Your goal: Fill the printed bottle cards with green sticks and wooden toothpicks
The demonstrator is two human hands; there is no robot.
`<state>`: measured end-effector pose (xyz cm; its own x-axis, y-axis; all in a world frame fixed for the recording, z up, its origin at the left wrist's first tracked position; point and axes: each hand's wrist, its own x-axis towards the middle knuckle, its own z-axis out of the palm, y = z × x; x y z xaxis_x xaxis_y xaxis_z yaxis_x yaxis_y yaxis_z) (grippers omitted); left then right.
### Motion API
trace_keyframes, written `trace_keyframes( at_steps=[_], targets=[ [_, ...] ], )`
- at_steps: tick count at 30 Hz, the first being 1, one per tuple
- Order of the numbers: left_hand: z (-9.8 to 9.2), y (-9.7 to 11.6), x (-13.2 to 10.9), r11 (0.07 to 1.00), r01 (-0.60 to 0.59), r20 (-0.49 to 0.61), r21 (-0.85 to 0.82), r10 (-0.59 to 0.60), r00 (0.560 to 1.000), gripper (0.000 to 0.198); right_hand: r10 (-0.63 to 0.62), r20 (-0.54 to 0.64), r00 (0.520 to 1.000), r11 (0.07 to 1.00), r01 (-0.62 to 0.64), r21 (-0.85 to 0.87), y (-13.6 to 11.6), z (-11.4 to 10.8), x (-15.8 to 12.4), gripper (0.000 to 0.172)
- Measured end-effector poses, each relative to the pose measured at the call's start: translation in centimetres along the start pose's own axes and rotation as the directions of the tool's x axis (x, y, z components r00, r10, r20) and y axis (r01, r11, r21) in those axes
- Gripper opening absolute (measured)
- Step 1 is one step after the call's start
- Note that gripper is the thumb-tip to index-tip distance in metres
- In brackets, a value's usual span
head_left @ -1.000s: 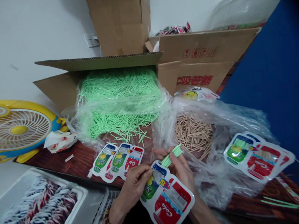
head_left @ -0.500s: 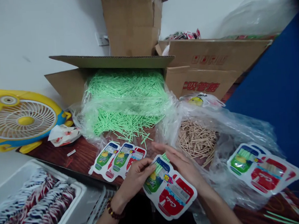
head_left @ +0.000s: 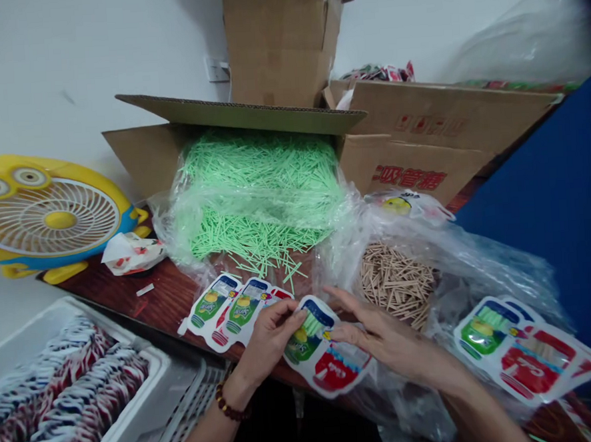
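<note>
A printed bottle-shaped packet (head_left: 311, 360), green Sprite on one half and red Cola on the other, is tilted between my hands. Green sticks show in its Sprite half. My left hand (head_left: 270, 339) pinches its upper left edge between thumb and fingers. From the right, my right hand (head_left: 377, 333) has its thumb across the packet's front; the other fingers reach past the top edge, partly behind it. Just left lie similar packets (head_left: 231, 311), overlapping on the table. Beyond them, loose green sticks (head_left: 263, 229) spill from a plastic-lined carton.
Brown sticks (head_left: 397, 281) lie on clear plastic right of centre. More packets (head_left: 524, 350) are stacked on the right. A white foam box (head_left: 159, 363) of packed packets stands lower left, near a yellow fan (head_left: 58, 219). Cardboard cartons (head_left: 411, 154) stand at the back.
My right thumb has come over the packet's front, where the hand was flat alongside its edge. The packet has shifted slightly up and away from me. The view has turned slightly left.
</note>
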<state>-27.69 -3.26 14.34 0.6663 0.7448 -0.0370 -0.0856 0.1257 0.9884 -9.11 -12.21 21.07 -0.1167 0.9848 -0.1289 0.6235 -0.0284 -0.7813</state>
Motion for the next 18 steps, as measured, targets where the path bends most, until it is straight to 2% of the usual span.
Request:
trace_keyframes(
  at_steps=[3, 6, 8, 13, 18],
  targets=[
    [0.0, 0.5, 0.1, 0.995, 0.029, 0.042, -0.094, -0.025, 0.999, 0.017, 0.001, -0.056, 0.998, 1.0, -0.001, -0.001, 1.0, 0.2, 0.3, 0.028],
    [0.0, 0.8, 0.2, 0.974, 0.151, 0.165, -0.171, -0.123, 0.979, 0.024, 0.002, -0.082, 0.997, 1.0, -0.001, 0.015, 1.5, 0.3, 0.5, 0.028],
    [0.0, 0.8, 0.3, 0.966, 0.195, 0.198, -0.173, -0.16, 0.967, 0.024, 0.004, -0.084, 0.996, 0.998, 0.001, 0.055, 1.7, 0.4, 0.5, 0.026],
    [0.3, 0.6, 0.4, 0.986, 0.146, 0.127, -0.079, -0.136, 0.983, 0.022, 0.001, -0.076, 0.997, 0.984, 0.012, 0.178, 2.2, 0.2, 0.7, 0.02],
    [1.0, 0.4, 0.3, 0.98, 0.201, 0.072, 0.001, -0.2, 0.977, 0.025, 0.056, -0.105, 0.993, 0.984, -0.036, 0.176, 2.8, 0.1, 0.6, 0.019]
  ],
)
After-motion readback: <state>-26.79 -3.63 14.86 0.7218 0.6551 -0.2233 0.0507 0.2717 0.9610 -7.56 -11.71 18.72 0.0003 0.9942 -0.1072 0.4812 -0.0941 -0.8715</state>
